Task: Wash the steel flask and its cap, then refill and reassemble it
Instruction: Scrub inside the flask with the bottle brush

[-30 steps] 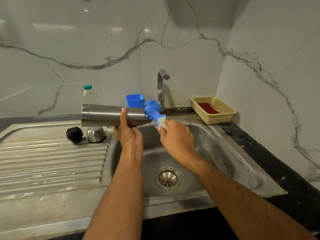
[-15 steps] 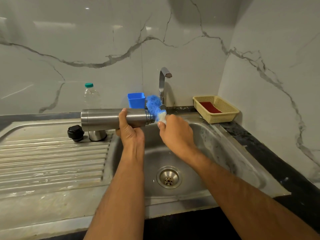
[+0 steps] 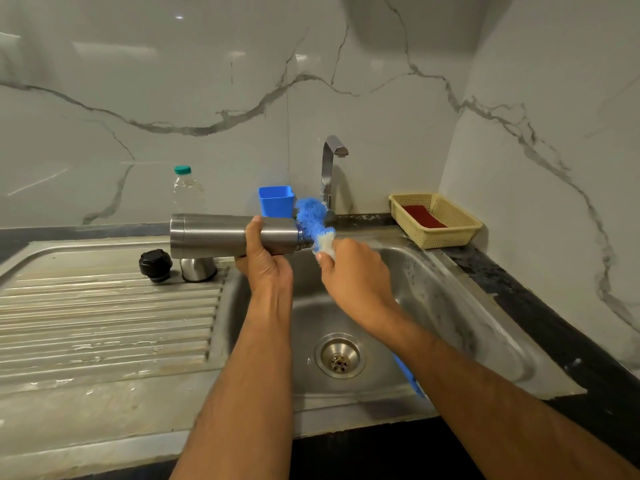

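My left hand (image 3: 265,261) grips a steel flask (image 3: 214,235) that lies horizontally over the sink's left edge, its open mouth pointing right. My right hand (image 3: 353,275) holds a blue bottle brush (image 3: 311,216) just below its fluffy head, which sits against the flask's mouth. The brush's blue handle (image 3: 407,374) sticks out under my right forearm. On the drainboard stand a black stopper (image 3: 156,265) and a steel cup cap (image 3: 198,269), upside down, partly hidden behind the flask.
The steel sink (image 3: 433,289) has a drain (image 3: 339,356) in the middle and a tap (image 3: 329,171) behind it, not running. A blue tub (image 3: 276,201), a clear plastic bottle (image 3: 185,188) and a yellow basket (image 3: 436,220) with a red pad stand at the back. The ribbed drainboard (image 3: 104,320) lies left.
The brush head has shifted slightly against the flask's mouth, and my right hand has moved a little closer to it. The flask stays horizontal in my left hand.
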